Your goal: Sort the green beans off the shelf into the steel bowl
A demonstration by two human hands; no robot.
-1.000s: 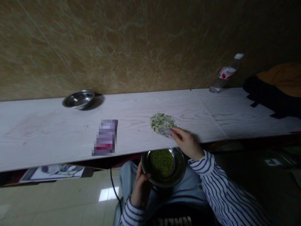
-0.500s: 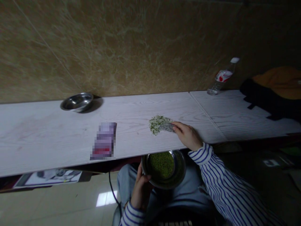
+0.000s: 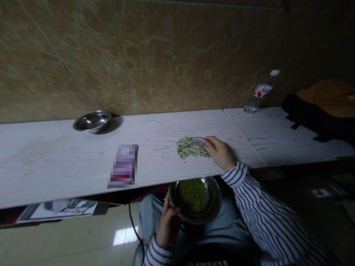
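Observation:
My left hand (image 3: 169, 221) grips the left rim of a steel bowl (image 3: 217, 201), thumb on the rim, holding it above my lap just below the table's front edge. Small green beans (image 3: 192, 194), like mung beans, cover the bowl's bottom. On the table, a loose patch of green beans mixed with whitish bits (image 3: 190, 149) lies spread out. My right hand (image 3: 222, 152) pinches a thin, greyish, see-through piece (image 3: 198, 140) at the patch's upper right edge; its exact kind is unclear.
A second steel bowl (image 3: 93, 122) stands at the back left of the white table (image 3: 155, 129). A blurred-out purple packet (image 3: 123, 166) lies left of the beans. A plastic bottle (image 3: 260, 92) stands by the wall, beside an orange and black cloth item (image 3: 324, 103).
My right hand has moved slightly up and left with the see-through piece, exposing more beans at the patch's lower right. My left hand and the bowl have shifted slightly right in view.

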